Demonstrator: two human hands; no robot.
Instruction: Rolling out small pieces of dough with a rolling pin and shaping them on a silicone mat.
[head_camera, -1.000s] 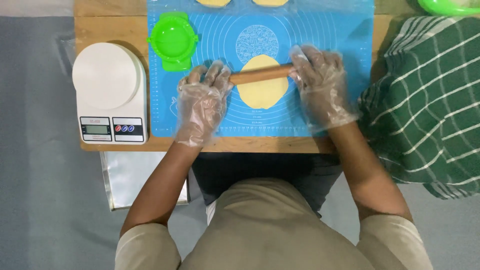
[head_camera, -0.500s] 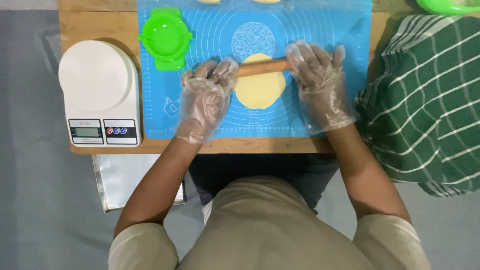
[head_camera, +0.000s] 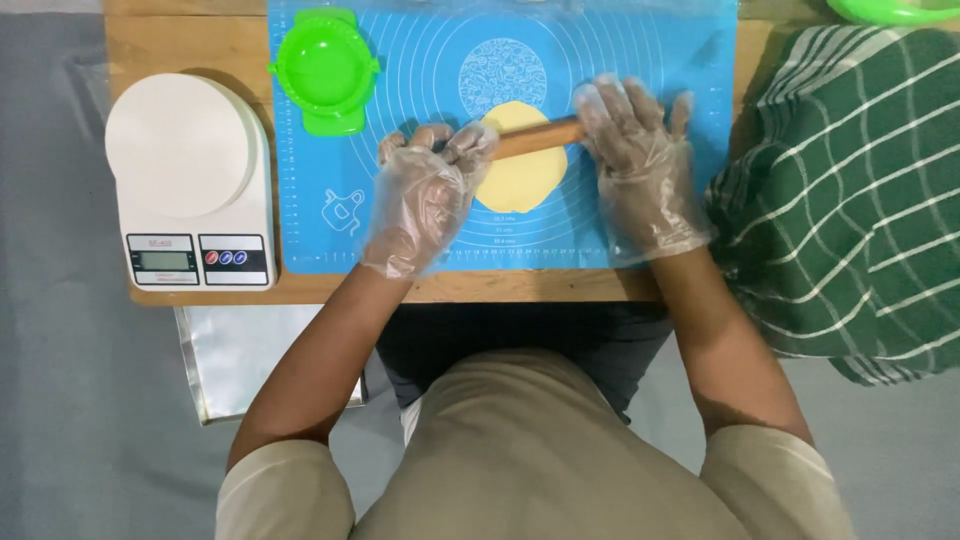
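A flat round of yellow dough (head_camera: 518, 180) lies on a blue silicone mat (head_camera: 400, 240) printed with circles. A wooden rolling pin (head_camera: 535, 138) rests across the dough's upper part. My left hand (head_camera: 425, 195), in a clear plastic glove, presses on the pin's left end. My right hand (head_camera: 640, 170), gloved the same way, lies flat over the pin's right end. Both ends of the pin are hidden under my palms.
A green dumpling press (head_camera: 325, 70) sits at the mat's upper left. A white kitchen scale (head_camera: 190, 180) stands left of the mat on the wooden table (head_camera: 180, 40). A person's green striped sleeve (head_camera: 850, 200) fills the right side. A green bowl rim (head_camera: 895, 10) shows at top right.
The rolling pin and both hands have moved away from me, from the dough's middle to its upper part. The view has shifted slightly.
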